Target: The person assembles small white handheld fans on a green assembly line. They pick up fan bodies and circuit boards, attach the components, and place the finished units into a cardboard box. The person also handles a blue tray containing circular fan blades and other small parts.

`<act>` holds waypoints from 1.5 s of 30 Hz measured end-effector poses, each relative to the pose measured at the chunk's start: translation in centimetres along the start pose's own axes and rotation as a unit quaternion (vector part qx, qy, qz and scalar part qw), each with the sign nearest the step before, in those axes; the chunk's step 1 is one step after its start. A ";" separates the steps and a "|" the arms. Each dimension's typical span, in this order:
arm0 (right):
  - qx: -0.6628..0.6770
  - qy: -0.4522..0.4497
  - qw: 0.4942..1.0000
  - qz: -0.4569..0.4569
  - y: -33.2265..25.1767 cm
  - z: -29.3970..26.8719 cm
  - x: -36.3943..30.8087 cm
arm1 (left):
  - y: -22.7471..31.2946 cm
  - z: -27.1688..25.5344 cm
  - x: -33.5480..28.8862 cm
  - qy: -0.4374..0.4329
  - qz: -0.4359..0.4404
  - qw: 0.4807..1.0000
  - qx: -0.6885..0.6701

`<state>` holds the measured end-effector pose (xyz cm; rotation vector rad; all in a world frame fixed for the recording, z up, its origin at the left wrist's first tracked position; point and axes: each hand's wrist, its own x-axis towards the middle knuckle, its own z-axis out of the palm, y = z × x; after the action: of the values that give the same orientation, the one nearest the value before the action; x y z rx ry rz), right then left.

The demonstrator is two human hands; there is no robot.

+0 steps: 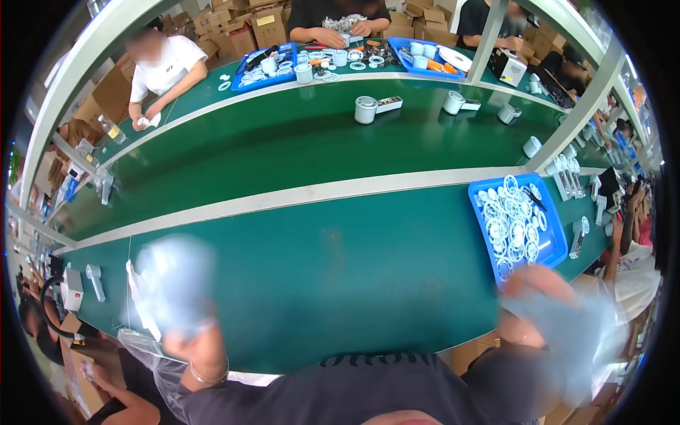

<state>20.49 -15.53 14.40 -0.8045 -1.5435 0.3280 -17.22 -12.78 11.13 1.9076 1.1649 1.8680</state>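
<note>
My left hand, with a bracelet at the wrist, is raised over the near left part of the green bench. It grips a pale, see-through plastic bag, badly smeared by motion; what the bag contains, if anything, I cannot make out. On the other side, my right hand is lifted by the near edge of a blue tray. Its blurred fingers curl round another pale bluish plastic bag, which hangs out to the right. White plastic rings and a black tool lie in that tray.
White metal posts and a rail frame a green conveyor carrying white cylindrical parts. A white handheld device and a white box-shaped unit stand at left. Co-workers sit beyond and on both sides.
</note>
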 end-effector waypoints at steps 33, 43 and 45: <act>0.135 0.127 0.978 0.094 2.0 7.0 6.3 | -0.2 7.9 3.9 0.140 0.014 0.986 0.085; 0.038 0.182 0.969 -0.162 3.5 6.1 6.2 | -1.6 8.1 3.8 0.183 0.229 0.954 -0.063; 0.087 0.197 0.976 -0.036 3.7 6.8 6.2 | -3.8 8.9 3.5 0.212 0.139 0.967 -0.008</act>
<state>15.36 -7.06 15.65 -0.6294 -1.1516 0.2291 -10.92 -4.74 9.80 1.7883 1.0215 2.5220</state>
